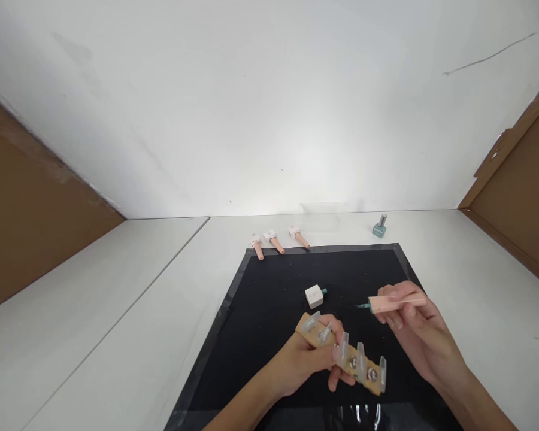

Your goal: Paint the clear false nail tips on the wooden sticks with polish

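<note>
My left hand (303, 362) is closed around a tan nail display stand (313, 338) that carries several clear false nails (362, 362) in a row. In my right hand (413, 323) is a pink nail polish brush cap (388, 303), gripped between thumb and fingers. Its bristle end, coated dark green, points left over the black mat, apart from the nails. Just beyond the stand, a white square polish bottle (314, 296) lies on its side with a green-smeared neck facing right.
Several white bottles with pink caps, among them one bottle (273, 242), lie at the black mat's (269, 311) far edge. A teal polish bottle (379, 227) with a silver cap is at the back right. Brown cardboard panels (516, 179) flank the white table (130, 335).
</note>
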A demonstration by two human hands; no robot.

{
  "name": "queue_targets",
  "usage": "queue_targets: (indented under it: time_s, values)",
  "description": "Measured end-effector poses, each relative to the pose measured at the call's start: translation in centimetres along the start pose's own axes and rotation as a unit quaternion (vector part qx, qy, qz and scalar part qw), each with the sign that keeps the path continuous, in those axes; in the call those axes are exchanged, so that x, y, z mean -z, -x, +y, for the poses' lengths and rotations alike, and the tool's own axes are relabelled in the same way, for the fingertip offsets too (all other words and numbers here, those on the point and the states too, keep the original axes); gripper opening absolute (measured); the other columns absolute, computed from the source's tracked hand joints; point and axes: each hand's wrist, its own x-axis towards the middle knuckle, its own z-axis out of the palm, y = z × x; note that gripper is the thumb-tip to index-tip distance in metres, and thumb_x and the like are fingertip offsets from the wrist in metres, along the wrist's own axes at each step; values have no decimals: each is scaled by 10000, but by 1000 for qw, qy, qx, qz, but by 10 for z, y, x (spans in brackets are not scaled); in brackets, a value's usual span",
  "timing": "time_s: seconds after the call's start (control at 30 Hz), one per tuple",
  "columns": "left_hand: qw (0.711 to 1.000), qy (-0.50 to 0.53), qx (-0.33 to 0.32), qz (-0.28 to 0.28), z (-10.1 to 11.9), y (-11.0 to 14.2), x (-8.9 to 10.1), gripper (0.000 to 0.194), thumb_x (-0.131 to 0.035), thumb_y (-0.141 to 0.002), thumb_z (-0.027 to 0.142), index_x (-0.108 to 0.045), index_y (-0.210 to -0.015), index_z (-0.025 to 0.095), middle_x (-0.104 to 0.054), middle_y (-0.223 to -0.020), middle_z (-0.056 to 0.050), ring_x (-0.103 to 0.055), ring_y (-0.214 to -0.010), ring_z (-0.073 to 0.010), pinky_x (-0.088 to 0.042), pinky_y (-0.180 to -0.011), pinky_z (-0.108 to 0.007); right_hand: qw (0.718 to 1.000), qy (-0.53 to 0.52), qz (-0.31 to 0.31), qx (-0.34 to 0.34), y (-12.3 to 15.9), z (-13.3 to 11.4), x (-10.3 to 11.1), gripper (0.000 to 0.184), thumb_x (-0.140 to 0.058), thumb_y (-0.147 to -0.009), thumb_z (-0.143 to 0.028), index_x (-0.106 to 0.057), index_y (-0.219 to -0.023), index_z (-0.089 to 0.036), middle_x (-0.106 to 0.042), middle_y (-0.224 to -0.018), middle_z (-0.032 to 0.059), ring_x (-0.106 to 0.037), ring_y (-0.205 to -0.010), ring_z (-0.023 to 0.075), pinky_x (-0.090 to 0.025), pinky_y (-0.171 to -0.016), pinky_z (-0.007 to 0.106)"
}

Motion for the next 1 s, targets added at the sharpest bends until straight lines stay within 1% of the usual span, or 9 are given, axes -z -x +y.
queue_targets:
  time_s: [0.07, 0.13, 0.17, 0.3, 0.4, 0.53, 0.73, 0.9, 1.0]
  values:
    - [1000, 10, 5, 3, -1, 0, 0, 288, -753, -737, 332, -532, -751, 147, -610, -571, 38, -659, -494, -108, -436, -401, -121, 999, -18, -33, -12, -1, -2, -1, 318, -630, -816, -511, -640, -659, -235, -436, -587, -19, -434, -560, 148, -402, -524, 275]
    - [1000, 13, 15, 6, -2, -1, 1, 287, -752, -740, 323, -528, -754, 145, -614, -558, 36, -652, -481, -106, -441, -403, -125, 998, -10, -58, -13, -1, -3, -1, 409, -611, -810, -554, -580, -585, -215, -402, -577, -24, -405, -559, 147, -366, -514, 267]
    - [1000, 12, 20, 7, -2, -1, 1, 288, -754, -737, 320, -528, -758, 143, -621, -557, 32, -652, -477, -107, -445, -402, -127, 998, 3, -66, -18, 0, -3, -1, 415, -607, -810, -562, -575, -589, -212, -402, -580, -26, -395, -554, 144, -352, -508, 263]
    - [999, 10, 31, 6, -3, -4, 0, 292, -769, -719, 310, -540, -778, 138, -660, -611, 12, -677, -512, -122, -451, -381, -116, 993, 48, -89, -68, 3, 0, 2, 324, -652, -795, -525, -617, -708, -214, -462, -637, -17, -392, -537, 128, -317, -473, 238]
    - [999, 13, 35, 9, -3, -5, -2, 283, -768, -720, 304, -548, -764, 133, -668, -630, 5, -687, -526, -126, -454, -372, -106, 990, 41, -109, -82, 4, 2, 2, 332, -658, -800, -505, -607, -672, -203, -460, -625, -19, -390, -528, 120, -317, -462, 231]
    - [999, 8, 35, 15, -2, -7, -3, 278, -768, -719, 307, -560, -750, 126, -664, -608, 3, -685, -513, -126, -460, -370, -104, 991, 36, -115, -63, 4, 3, 0, 357, -622, -830, -508, -611, -656, -196, -458, -613, -15, -418, -535, 123, -351, -471, 234]
    - [999, 3, 41, 4, -4, -7, -1, 279, -761, -725, 321, -565, -764, 127, -684, -632, -12, -676, -512, -117, -460, -381, -109, 986, 119, -116, -15, 5, -1, -1, 336, -573, -876, -482, -622, -702, -198, -501, -640, -5, -465, -547, 130, -380, -485, 245]
    - [999, -16, 48, 13, -3, -7, -2, 288, -762, -721, 326, -554, -746, 128, -665, -612, -3, -669, -515, -119, -453, -384, -118, 976, 173, -118, 55, 7, -2, 0, 234, -574, -900, -403, -624, -763, -221, -529, -652, -8, -507, -582, 142, -404, -510, 247]
    - [998, -27, 45, 19, -2, -7, -2, 310, -770, -707, 342, -546, -740, 131, -659, -607, 2, -666, -513, -117, -451, -381, -118, 972, 190, -114, 81, 7, 0, 0, 185, -576, -907, -366, -624, -797, -225, -550, -666, -2, -513, -588, 144, -408, -506, 248]
